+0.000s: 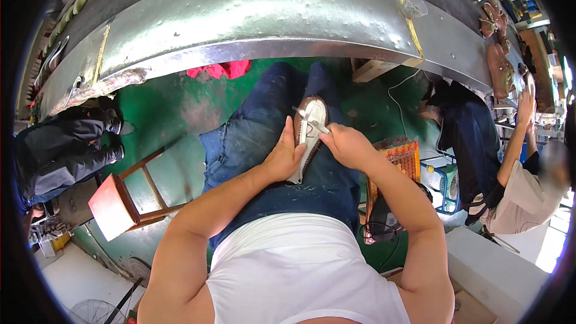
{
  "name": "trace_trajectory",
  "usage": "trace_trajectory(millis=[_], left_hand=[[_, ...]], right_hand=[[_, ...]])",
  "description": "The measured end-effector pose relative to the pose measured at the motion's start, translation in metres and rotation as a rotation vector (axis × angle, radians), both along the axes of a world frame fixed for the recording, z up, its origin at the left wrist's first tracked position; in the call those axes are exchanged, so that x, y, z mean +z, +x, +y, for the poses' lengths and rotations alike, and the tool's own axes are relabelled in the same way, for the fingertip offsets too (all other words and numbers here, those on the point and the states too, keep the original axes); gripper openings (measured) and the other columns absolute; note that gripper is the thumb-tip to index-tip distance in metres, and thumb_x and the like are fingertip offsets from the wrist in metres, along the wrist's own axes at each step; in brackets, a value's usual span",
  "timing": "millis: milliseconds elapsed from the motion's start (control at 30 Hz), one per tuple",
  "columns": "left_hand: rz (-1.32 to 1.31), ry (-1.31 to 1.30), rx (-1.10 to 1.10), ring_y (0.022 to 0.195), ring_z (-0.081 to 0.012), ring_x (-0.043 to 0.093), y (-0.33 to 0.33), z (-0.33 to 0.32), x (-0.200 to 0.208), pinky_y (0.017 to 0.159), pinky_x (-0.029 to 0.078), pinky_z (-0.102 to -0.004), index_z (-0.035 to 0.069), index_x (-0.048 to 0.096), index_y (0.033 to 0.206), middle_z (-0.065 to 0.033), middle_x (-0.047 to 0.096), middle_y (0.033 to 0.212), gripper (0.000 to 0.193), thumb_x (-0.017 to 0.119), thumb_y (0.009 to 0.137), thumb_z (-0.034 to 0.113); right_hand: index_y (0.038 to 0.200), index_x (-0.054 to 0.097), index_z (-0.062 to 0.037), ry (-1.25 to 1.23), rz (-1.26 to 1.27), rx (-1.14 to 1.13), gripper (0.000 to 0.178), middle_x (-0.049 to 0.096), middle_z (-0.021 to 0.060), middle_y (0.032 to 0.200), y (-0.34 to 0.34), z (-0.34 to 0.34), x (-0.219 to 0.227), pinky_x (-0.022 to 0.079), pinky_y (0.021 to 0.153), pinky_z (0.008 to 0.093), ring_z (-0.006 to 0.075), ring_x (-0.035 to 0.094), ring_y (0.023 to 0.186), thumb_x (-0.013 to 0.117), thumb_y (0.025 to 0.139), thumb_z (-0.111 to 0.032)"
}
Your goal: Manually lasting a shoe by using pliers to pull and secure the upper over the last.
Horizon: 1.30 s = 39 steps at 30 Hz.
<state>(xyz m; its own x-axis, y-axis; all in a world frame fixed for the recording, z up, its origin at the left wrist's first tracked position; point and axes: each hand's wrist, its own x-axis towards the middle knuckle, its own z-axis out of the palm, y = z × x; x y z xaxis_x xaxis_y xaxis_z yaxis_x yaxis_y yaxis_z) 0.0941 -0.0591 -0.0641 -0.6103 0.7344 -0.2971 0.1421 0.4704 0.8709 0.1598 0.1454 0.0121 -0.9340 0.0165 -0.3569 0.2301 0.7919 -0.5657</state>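
Note:
A brown shoe with a whitish underside (311, 138) lies sole up on my thighs, its rounded end pointing away from me. Along its left side, my left hand (284, 157) grips it, thumb stretched up by the edge. My right hand (351, 146) is closed on the near end of a short, pale grey tool (314, 123), which crosses the underside close to the rounded end. Glare and small size hide what kind of tool it is. The fingers below the shoe are out of sight.
Ahead runs a metal-edged workbench (258, 15) with a clear cup (414, 5); brown shoes (499, 69) stand to the right. A wooden stool (117, 207) is at left. Another person (528, 195) works at right, and someone's dark-trousered legs (60, 150) show at left. A cable (396, 96) trails across the floor.

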Motion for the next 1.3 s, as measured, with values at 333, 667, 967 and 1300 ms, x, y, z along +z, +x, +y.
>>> trace_trajectory(millis=[333,667,967,1300], left_hand=[[-0.298,0.084,-0.076,0.149,-0.0316,0.015,-0.002,-0.016,-0.014,0.119,0.018,-0.0332,0.0,-0.012,0.154,-0.027,0.009,0.16,0.093,0.058,0.097,0.021],[-0.392,0.184,-0.064,0.148,-0.0241,0.02,0.0,-0.028,-0.001,0.118,0.02,-0.0323,0.007,-0.007,0.157,-0.0199,0.016,0.162,0.094,0.061,0.092,0.007],[-1.055,0.92,0.18,0.139,-0.0248,0.041,-0.043,-0.03,0.126,0.115,0.032,-0.0416,0.004,0.025,0.154,-0.0121,0.04,0.153,0.068,0.058,0.1,0.027],[-1.332,1.173,0.39,0.098,-0.0292,0.061,-0.103,0.012,0.155,0.068,0.056,-0.0348,0.0,0.047,0.132,-0.0193,0.057,0.119,0.066,0.033,0.102,0.057]], right_hand=[[0.096,0.057,0.0024,0.127,-0.042,0.09,0.039,0.066,0.0233,0.088,0.033,-0.006,-0.003,0.053,0.074,0.0497,0.0416,0.066,0.083,0.049,0.1,-0.035],[0.095,0.057,0.0002,0.149,-0.064,0.109,0.039,0.068,0.0214,0.089,0.042,-0.01,-0.001,0.052,0.071,0.0504,0.0411,0.066,0.082,0.049,0.1,-0.038],[0.1,0.058,0.0044,-0.277,0.296,-0.438,0.035,0.066,0.0122,0.078,0.031,0.047,0.037,0.052,0.068,0.0346,0.0213,0.067,0.069,0.047,0.102,-0.029],[0.104,0.06,0.0007,0.139,0.511,-0.192,0.036,0.067,0.0203,0.088,-0.013,0.056,0.07,0.051,0.068,0.0465,0.0398,0.065,0.079,0.055,0.098,-0.034]])
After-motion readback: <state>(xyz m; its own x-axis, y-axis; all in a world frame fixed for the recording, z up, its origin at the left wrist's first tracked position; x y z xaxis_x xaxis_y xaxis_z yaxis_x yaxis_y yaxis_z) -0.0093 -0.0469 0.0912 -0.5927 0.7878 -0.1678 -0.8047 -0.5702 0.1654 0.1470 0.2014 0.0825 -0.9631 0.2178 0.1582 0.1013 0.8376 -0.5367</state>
